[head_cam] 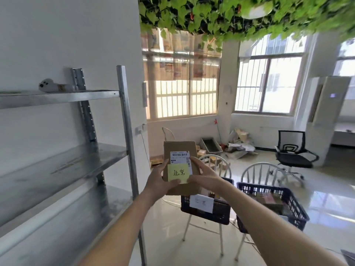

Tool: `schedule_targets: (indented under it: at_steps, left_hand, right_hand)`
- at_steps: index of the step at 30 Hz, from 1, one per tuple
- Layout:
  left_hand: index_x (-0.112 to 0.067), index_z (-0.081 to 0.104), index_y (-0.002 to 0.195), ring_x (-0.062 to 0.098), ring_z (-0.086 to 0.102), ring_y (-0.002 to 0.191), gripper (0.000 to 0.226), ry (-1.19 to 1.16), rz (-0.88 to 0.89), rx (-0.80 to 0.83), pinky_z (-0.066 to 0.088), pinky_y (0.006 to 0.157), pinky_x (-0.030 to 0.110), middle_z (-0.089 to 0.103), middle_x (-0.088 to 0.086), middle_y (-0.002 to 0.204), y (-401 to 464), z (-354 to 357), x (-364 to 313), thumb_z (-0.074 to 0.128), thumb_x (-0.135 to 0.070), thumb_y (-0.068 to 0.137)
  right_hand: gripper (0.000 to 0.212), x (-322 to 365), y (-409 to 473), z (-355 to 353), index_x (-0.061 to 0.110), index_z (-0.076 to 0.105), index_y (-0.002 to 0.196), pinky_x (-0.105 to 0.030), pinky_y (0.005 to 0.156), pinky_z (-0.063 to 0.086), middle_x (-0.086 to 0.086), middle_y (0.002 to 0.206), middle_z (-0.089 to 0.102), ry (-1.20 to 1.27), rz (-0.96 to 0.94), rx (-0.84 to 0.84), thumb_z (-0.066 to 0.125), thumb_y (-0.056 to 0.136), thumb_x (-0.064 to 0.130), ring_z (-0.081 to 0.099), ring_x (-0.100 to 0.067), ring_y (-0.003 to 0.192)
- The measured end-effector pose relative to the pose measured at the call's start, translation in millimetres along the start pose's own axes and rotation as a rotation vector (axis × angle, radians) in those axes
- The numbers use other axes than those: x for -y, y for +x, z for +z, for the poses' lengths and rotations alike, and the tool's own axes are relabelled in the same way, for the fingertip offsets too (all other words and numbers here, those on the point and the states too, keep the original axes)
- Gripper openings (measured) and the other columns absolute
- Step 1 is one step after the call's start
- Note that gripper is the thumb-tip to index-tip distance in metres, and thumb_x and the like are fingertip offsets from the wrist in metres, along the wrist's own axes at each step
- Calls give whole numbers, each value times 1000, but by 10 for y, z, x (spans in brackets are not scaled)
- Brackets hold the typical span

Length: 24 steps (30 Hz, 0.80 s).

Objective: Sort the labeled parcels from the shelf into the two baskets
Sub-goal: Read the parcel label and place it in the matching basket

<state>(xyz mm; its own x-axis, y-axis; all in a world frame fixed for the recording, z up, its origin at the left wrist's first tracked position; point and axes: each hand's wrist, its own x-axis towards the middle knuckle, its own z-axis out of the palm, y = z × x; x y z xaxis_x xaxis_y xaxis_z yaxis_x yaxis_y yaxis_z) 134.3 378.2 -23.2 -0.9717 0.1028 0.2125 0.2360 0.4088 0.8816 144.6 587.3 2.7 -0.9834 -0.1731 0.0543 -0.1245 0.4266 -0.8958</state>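
Observation:
I hold a flat brown cardboard parcel (179, 150) upright in front of me with both hands. It carries a white barcode label and a yellow sticky note (178, 173) with handwritten characters. My left hand (160, 181) grips its left lower edge, thumb on the note. My right hand (203, 174) grips the right edge. Below the parcel sits a dark blue basket (221, 210) on a white chair, with a white paper label on its front. A second dark blue basket (295, 206) stands to its right, holding parcels.
A metal shelf rack (123, 104) fills the left side; its visible shelves look bare except a small white object (49, 85) on top. A black office chair (292, 150) and a pile of cardboard scraps (240, 144) stand near the far windows.

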Motion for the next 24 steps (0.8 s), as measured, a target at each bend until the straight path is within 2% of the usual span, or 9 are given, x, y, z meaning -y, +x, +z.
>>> schedule_targets:
  at_steps: [4, 8, 11, 13, 15, 17, 24]
  left_hand:
    - [-40, 31, 151, 22, 50, 127, 92, 17, 32, 87, 57, 89, 35, 55, -5, 132, 540, 523, -37, 86, -31, 77]
    - [-37, 32, 152, 23, 54, 124, 96, 30, 59, 127, 58, 93, 39, 60, -6, 129, 1181, 1121, -110, 88, -28, 74]
    - [-34, 34, 153, 20, 52, 127, 97, 77, 114, 149, 55, 97, 37, 57, -7, 136, 1607, 1513, -150, 89, -30, 73]
    - [-30, 34, 154, 18, 49, 127, 97, 97, 140, 157, 54, 96, 32, 54, -6, 137, 1861, 1748, -169, 88, -26, 74]
    - [-29, 33, 155, 18, 48, 128, 100, 100, 155, 162, 54, 97, 32, 53, -6, 140, 2108, 1954, -159, 89, -25, 72]
    - [-29, 32, 155, 18, 49, 129, 103, 100, 154, 183, 54, 97, 31, 54, -5, 140, 2338, 2128, -127, 90, -26, 71]
    - [-33, 29, 156, 21, 44, 135, 114, 127, 142, 257, 53, 101, 49, 44, -7, 149, 3149, 2535, 119, 91, -47, 61]
  right_hand:
    - [87, -352, 293, -516, 37, 29, 156, -39, 89, 61, 4, 129, 53, -37, 22, -23, 74, 86, 9, 58, -21, 119]
    - [83, -742, 668, -1113, 34, 32, 154, -29, 86, 61, 19, 118, 45, -50, 52, -87, 72, 86, 8, 54, -19, 119]
    - [87, -1024, 950, -1494, 41, 31, 153, -27, 85, 60, 5, 130, 53, -123, 86, -113, 76, 82, 18, 58, -21, 119]
    - [91, -1192, 1112, -1710, 45, 31, 152, -37, 93, 59, 1, 136, 52, -166, 79, -132, 78, 76, 26, 57, -24, 123]
    - [93, -1343, 1264, -1910, 42, 31, 153, -41, 98, 57, 0, 139, 49, -178, 63, -155, 80, 76, 24, 55, -24, 127]
    - [91, -1470, 1396, -2064, 36, 30, 156, -37, 98, 57, 1, 139, 50, -166, 74, -159, 79, 83, 15, 56, -22, 126]
    - [91, -1966, 2124, -2398, 38, 26, 158, -36, 97, 58, 0, 138, 56, -156, 152, -158, 77, 86, 17, 59, -21, 124]
